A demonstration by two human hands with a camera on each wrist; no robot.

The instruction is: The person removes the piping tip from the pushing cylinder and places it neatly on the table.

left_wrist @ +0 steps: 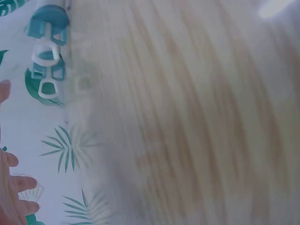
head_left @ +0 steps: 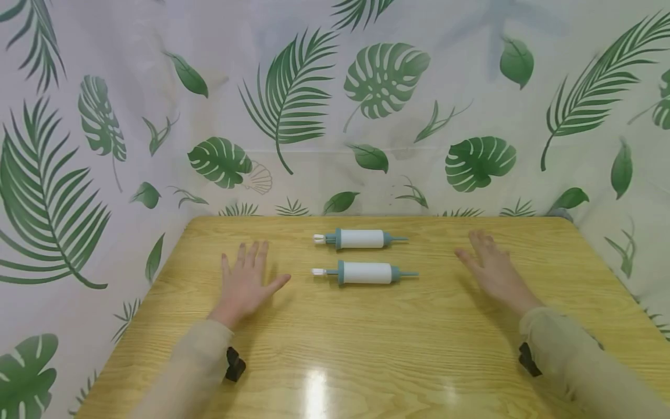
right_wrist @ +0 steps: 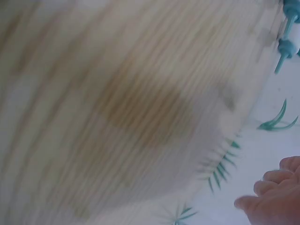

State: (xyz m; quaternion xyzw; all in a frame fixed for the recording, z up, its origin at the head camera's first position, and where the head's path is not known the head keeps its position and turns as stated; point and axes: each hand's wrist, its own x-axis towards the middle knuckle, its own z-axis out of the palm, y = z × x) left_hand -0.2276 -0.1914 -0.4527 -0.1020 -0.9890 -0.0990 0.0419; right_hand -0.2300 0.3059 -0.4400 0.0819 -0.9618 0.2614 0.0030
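Note:
Two syringe-like tools with white barrels and teal ends lie side by side on the wooden table point(head_left: 335, 331), the far one point(head_left: 362, 238) behind the near one point(head_left: 367, 273). Each has a white loop handle at its left end and a thin teal tip pointing right. To their left, my left hand point(head_left: 243, 285) is spread with straight fingers, holding nothing. My right hand point(head_left: 494, 270) hovers off to their right, fingers extended and nothing in it. Handle loops point(left_wrist: 46, 54) appear in the left wrist view, teal tips point(right_wrist: 284, 54) in the right.
A white cloth with green leaf prints point(head_left: 387, 116) hangs behind the table and along its sides. Small dark wrist cameras sit at the left cuff point(head_left: 235, 365) and the right cuff point(head_left: 530, 359). Light glares off the table's front.

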